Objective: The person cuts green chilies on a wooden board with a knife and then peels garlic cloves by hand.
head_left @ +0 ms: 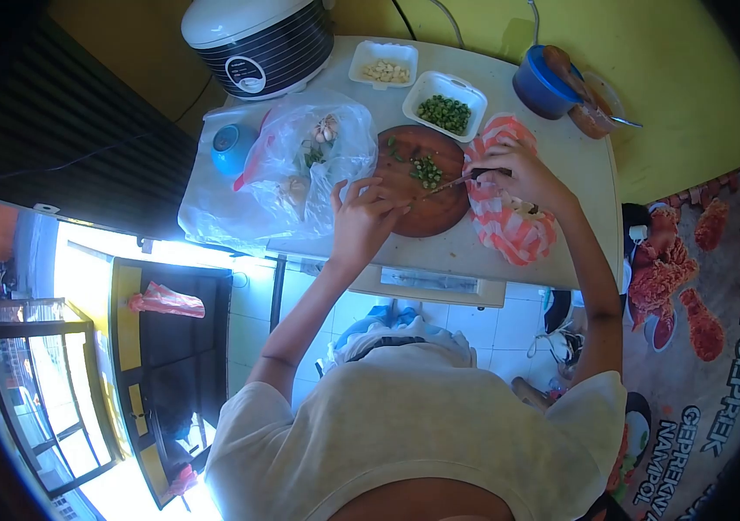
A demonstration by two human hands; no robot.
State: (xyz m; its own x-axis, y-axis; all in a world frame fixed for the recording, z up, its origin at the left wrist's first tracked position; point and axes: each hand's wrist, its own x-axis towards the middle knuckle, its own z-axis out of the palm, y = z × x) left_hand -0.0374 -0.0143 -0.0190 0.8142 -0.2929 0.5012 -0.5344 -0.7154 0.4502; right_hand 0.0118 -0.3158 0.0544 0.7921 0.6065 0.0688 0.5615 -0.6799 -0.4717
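My right hand (522, 174) grips a knife (452, 184) by its dark handle, with the blade pointing left across the round wooden cutting board (450, 224). Chopped green pieces (426, 172) lie on the board beside the blade, with a few more near its upper left. At the board's left edge is my left hand (363, 221), fingers bent and apart, with nothing visible in it. Next to it rests a clear plastic bag (348, 122) with garlic bulbs (325, 129) in it. Under my right wrist lies a red-and-white striped plastic bag (513, 227).
At the back stand two white foam boxes, one with peeled cloves (386, 72), one with chopped greens (445, 114). A rice cooker (257, 52) is back left, a blue container (545, 85) back right, a light-blue cup (233, 148) at left. An open drawer (439, 284) juts out in front.
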